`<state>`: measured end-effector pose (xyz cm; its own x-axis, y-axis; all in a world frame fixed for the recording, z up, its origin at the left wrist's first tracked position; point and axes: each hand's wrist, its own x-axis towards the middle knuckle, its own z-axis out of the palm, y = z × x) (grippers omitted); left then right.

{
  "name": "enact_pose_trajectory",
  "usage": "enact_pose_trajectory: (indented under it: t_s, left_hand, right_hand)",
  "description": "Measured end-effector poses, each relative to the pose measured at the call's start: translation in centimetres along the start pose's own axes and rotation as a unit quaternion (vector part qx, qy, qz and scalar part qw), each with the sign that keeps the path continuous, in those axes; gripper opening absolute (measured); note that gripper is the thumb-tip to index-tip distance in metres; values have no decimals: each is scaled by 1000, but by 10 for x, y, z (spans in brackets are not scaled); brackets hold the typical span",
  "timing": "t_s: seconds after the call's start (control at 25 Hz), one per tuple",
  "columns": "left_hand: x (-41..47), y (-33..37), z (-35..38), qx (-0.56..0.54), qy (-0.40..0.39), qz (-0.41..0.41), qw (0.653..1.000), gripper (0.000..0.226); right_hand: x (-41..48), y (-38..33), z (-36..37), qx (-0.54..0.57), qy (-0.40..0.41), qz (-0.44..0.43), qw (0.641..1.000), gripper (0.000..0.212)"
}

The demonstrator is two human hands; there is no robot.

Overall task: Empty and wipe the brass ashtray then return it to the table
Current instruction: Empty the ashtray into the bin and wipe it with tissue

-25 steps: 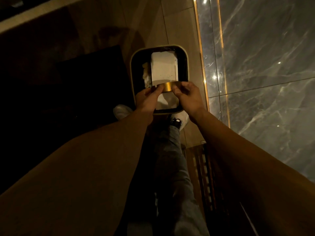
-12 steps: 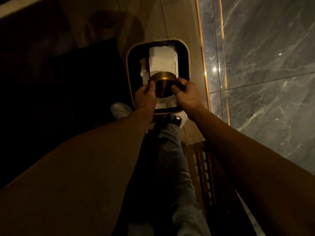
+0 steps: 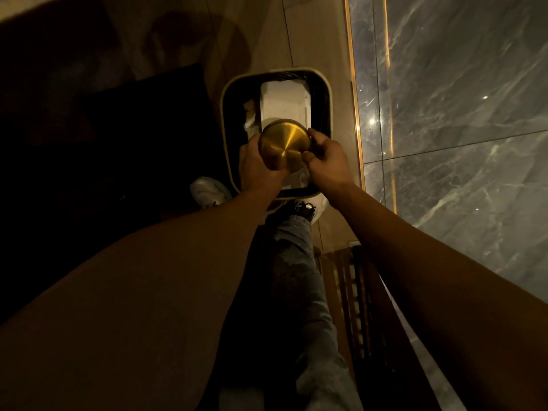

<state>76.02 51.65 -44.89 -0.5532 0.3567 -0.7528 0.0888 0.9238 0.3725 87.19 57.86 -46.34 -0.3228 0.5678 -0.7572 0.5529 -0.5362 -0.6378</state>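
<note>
Hands hold inverted brass ashtray over paper-filled bin.

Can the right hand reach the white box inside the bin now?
Probably not directly: the right hand grips the brass ashtray, which is held over the white box in the bin.

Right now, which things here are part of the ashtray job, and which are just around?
Part of the job: brass ashtray, upside down over the bin; left hand; right hand.

Just around: white box in the bin; dark mat; marble wall.
</note>
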Motion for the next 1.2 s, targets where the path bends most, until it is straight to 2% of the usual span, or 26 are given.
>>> enact_pose_trajectory:
  t_s: [0.2,0.32,0.6,0.92,1.12,1.2]
  left_hand:
    - [-5,1,-7,67,-28,104,992,116]
    - [-4,0,-5,104,-22,139,985,116]
    - [3,0,-4,183,-8,207,961,114]
    - [4,8,-1,203,-18,217,955,113]
    - [10,11,-3,205,-25,222,953,107]
    - [10,9,-1,175,-28,220,959,108]
  right_hand:
    - [2,-9,-11,67,4,23,998,36]
    - [0,-12,-16,72,1,27,997,40]
    - [-5,-13,-23,54,-15,4,998,37]
    - [3,-16,-21,4,-18,-48,999,25]
    - [7,-12,-21,-88,-23,-90,992,27]
    - [9,-7,-20,-130,-15,-97,987,41]
